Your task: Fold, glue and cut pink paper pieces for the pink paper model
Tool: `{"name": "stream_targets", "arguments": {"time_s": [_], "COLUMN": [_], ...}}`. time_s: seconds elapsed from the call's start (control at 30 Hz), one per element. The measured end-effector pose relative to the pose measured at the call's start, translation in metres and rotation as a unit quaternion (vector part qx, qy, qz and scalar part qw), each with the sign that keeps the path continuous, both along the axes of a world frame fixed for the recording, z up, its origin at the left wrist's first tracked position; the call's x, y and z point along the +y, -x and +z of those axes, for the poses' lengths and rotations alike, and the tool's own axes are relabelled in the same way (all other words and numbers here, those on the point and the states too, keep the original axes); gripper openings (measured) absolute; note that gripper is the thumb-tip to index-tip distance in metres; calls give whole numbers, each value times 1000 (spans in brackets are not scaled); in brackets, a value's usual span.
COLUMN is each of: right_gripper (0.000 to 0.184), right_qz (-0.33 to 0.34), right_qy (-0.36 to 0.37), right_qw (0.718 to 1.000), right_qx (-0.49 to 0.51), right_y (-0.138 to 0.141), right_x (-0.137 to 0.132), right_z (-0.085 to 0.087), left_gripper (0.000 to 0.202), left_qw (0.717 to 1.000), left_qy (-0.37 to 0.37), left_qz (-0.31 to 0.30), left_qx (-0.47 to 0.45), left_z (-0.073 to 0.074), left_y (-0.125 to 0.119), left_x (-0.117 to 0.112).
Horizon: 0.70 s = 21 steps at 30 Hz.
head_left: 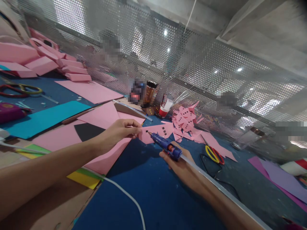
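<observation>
My left hand (122, 131) pinches the left end of a pink paper piece (155, 131) that carries small black squares. In my right hand (178, 159) is a blue hot glue gun (165, 145), its tip touching or just above the paper close to my left fingers. A long translucent glue stick (208, 175) runs out of the gun's back along my right forearm. Just beyond, a heap of pink paper cutouts with black squares (184, 119) lies on the blue table. Under my left arm are pink sheets (105, 115) and a black paper piece (87, 131).
Scissors (214, 155) with yellow and red handles lie right of my right hand; another pair (21, 90) lies far left. A red and white cup (164, 110) and a brown jar (150, 91) stand by the perforated metal screen (192, 64). A white cable (127, 195) crosses the table (120, 210).
</observation>
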State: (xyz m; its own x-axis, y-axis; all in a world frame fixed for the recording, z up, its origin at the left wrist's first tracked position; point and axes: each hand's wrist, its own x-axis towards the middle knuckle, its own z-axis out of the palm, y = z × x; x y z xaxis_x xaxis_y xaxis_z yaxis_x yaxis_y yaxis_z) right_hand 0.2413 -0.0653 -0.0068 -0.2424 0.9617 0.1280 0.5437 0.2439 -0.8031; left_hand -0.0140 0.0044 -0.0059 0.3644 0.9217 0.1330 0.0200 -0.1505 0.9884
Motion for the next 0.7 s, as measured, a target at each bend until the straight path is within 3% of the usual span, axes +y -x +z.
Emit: {"name": "stream_targets", "arguments": {"time_s": [0.7], "right_gripper": [28], "right_qz": [12], "right_qy": [2], "right_qw": [1000], "right_qx": [9], "right_y": [3], "right_x": [-1], "right_z": [-6], "left_gripper": [19], "left_qw": [1000], "left_qy": [-1], "left_qz": [10], "left_qx": [9], "left_z": [4], "left_y": [-2], "left_x": [-3]}}
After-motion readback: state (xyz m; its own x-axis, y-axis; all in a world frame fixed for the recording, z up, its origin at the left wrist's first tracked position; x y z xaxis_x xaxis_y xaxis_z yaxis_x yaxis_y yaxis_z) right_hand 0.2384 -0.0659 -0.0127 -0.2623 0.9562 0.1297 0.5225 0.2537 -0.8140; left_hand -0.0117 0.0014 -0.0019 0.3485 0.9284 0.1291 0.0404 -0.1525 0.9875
